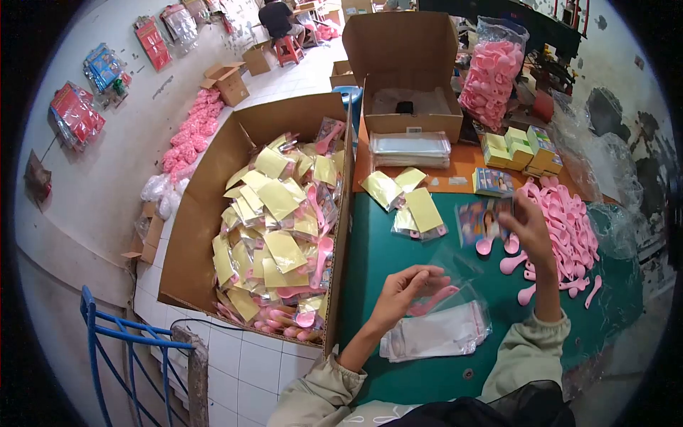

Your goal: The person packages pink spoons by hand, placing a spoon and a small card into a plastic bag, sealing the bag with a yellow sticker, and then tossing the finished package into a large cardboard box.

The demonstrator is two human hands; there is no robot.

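My left hand (400, 288) pinches a clear plastic bag (455, 285) with a pink spoon (432, 300) inside it, just above a stack of empty clear bags (434, 334) on the green table (384, 249). My right hand (528, 228) is raised and holds a printed picture card (480, 220) by its right edge. A heap of loose pink spoons (565, 224) lies to the right of that hand. A few packed bags with yellow backs (413, 206) lie further back on the table.
A big open carton (206, 206) at left is full of packed spoon bags (277, 228). Behind stand another open carton (409, 64), a stack of clear bags (410, 148), a sack of pink spoons (491, 71), yellow-green boxes (519, 148). A blue chair (121, 341) stands lower left. A person (279, 21) sits far back.
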